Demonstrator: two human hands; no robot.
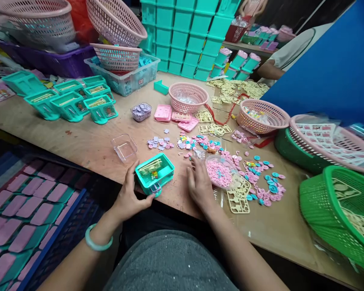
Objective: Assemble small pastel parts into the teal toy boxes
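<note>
My left hand grips the near left side of a teal plastic toy box that sits at the table's front edge; small coloured parts and a cream piece lie inside it. My right hand rests palm down on the table just right of the box, fingers stretched toward a clear bag of small pink pieces. A cream plastic parts frame lies beside the bag. Loose pink, blue and lilac bits are scattered over the wood.
An empty clear tub stands left of the box. Several filled teal boxes sit at the back left. Pink baskets stand mid-table, green baskets at the right. A crate of teal-and-pink boxes is at my left. Another person's arm rests far right.
</note>
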